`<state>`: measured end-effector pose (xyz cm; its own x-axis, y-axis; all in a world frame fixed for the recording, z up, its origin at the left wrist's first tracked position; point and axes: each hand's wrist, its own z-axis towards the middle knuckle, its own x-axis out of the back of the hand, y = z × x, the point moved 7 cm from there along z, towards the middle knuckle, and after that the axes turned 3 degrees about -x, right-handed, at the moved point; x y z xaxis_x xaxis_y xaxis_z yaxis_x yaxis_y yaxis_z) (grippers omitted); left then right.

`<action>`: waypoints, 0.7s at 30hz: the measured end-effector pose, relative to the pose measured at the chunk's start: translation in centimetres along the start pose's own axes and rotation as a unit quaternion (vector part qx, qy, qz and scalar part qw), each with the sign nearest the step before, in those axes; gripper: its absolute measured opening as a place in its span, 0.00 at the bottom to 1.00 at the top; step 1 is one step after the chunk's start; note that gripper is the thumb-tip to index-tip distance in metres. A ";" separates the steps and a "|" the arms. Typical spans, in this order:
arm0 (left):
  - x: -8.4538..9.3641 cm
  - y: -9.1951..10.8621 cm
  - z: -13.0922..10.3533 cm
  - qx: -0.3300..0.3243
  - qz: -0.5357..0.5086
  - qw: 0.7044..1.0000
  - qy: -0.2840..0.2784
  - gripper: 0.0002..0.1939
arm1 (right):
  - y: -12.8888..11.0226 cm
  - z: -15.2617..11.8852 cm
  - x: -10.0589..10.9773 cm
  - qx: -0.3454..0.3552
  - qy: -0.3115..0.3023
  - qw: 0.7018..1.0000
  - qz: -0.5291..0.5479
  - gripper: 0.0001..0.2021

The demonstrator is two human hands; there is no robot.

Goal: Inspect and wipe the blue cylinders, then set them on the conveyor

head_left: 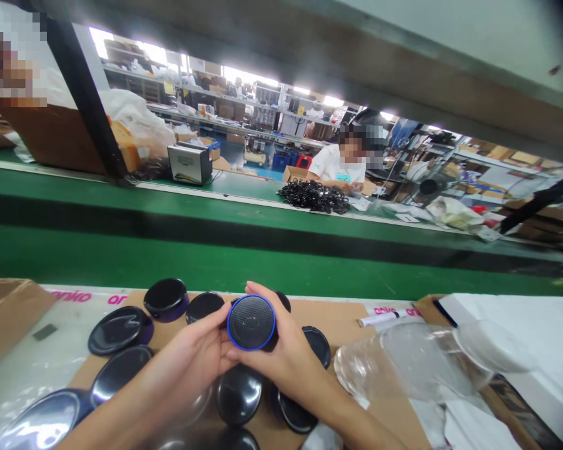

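Bare forearms [136, 390] lead to left hand [206, 349] and right hand [286, 337], both curled around 1 blue-rimmed device [251, 322], probably light, stiff, slippery; best held by its sides.

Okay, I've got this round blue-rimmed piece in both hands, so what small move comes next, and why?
Perhaps turn the blue-rimmed piece slightly: its textured black face shows clearly, but its sides are mostly out of view between the left hand and right hand.
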<state>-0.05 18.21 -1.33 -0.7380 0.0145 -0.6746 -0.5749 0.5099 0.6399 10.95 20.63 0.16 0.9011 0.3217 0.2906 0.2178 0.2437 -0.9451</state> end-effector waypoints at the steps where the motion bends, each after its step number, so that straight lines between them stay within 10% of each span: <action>1: 0.0 0.0 0.0 -0.002 0.000 1.000 0.001 0.20 | 0.0 0.1 0.0 0.004 -0.002 1.000 0.000 0.39; 21: -0.4 0.4 -0.4 -0.045 0.012 0.999 -0.026 0.12 | 0.3 0.2 0.3 0.071 -0.011 0.997 -0.001 0.38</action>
<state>-0.10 18.10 -0.66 -0.7336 0.0716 -0.6758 -0.5888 0.4296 0.6847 11.23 21.03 0.03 0.8922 0.3408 0.2964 0.1621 0.3710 -0.9144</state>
